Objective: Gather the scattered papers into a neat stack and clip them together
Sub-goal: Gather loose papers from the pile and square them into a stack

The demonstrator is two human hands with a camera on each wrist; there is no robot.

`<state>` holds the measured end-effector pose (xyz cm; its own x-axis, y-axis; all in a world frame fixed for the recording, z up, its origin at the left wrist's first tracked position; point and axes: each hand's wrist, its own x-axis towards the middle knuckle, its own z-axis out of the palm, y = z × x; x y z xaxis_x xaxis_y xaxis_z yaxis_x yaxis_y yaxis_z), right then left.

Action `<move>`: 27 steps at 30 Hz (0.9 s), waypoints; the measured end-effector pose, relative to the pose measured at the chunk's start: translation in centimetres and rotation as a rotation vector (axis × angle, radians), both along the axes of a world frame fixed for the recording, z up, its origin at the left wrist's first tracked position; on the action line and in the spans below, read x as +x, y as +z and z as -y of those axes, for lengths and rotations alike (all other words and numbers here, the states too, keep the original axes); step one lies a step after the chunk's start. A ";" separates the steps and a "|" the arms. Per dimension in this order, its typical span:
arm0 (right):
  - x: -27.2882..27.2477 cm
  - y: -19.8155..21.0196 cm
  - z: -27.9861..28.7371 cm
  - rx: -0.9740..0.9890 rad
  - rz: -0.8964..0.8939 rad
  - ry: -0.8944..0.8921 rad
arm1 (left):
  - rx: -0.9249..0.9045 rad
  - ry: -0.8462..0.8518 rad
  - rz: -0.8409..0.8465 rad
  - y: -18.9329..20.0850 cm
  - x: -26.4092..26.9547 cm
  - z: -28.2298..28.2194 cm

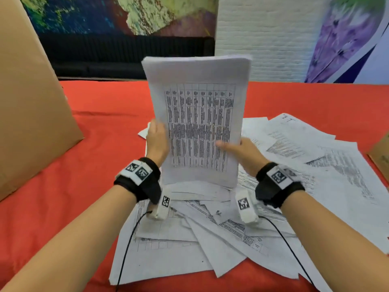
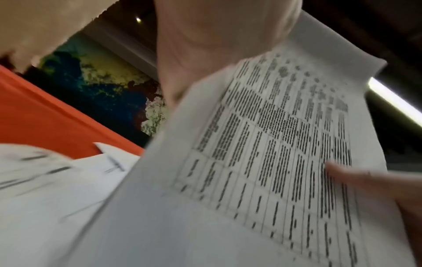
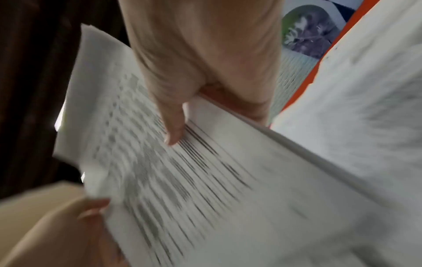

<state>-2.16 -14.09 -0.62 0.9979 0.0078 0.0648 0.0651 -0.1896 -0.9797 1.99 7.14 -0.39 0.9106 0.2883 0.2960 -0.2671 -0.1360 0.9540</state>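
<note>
A thick stack of printed sheets [image 1: 197, 123] stands upright on its lower edge on top of loose papers [image 1: 189, 239]. My left hand [image 1: 156, 140] grips the stack's left edge and my right hand [image 1: 242, 150] grips its right edge, thumb across the printed table on the front page. The left wrist view shows the same stack [image 2: 262, 144] close up, with my left hand [image 2: 205, 54] at its edge. In the right wrist view, my right hand [image 3: 194, 81] has its thumb on the stack's [image 3: 182, 171] front and fingers behind. No clip is in sight.
More scattered sheets [image 1: 315, 161] fan out to the right and toward me on the red tablecloth [image 1: 101, 144]. A large cardboard box [image 1: 31, 102] stands at the left. Another cardboard box's corner [image 1: 381, 157] shows at the right edge.
</note>
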 end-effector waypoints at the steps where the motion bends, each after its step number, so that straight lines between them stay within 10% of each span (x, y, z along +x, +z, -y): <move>1: 0.0 -1.3 -0.1 -0.009 -0.035 -0.025 | 0.069 -0.028 -0.116 -1.2 0.2 -0.5; 10: 1.8 -6.1 0.7 0.133 -0.201 -0.308 | 0.285 0.122 -0.825 -6.0 -2.2 -9.2; 17: 2.1 -8.1 1.6 0.161 -0.346 -0.327 | 0.260 -0.185 -0.727 -6.7 -3.7 -5.6; 27: 1.6 -7.8 3.9 0.318 -0.508 -0.288 | 0.606 0.061 -0.122 -1.4 -3.2 -3.8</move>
